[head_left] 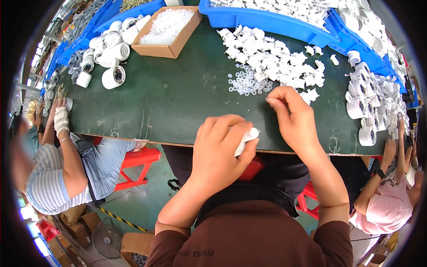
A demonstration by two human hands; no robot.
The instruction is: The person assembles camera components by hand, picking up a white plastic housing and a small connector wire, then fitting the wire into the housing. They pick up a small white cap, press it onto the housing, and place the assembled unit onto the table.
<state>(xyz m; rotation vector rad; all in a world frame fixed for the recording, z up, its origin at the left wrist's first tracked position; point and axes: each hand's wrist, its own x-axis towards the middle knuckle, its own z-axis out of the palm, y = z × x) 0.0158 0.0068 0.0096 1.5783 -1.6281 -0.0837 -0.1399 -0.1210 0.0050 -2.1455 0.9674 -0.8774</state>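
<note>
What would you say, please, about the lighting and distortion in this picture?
In the head view, the table bends gently along its front edge, and the picture's corners go black; in the head view, a soft shadow falls beside the right hand; also in the head view, far-left bright patches look washed out.

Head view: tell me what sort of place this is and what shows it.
Probably a factory assembly workshop: long blue plastic bins filled with parts, heaped small white plastic pieces, and people on both sides at a dark-green tabletop.
</note>
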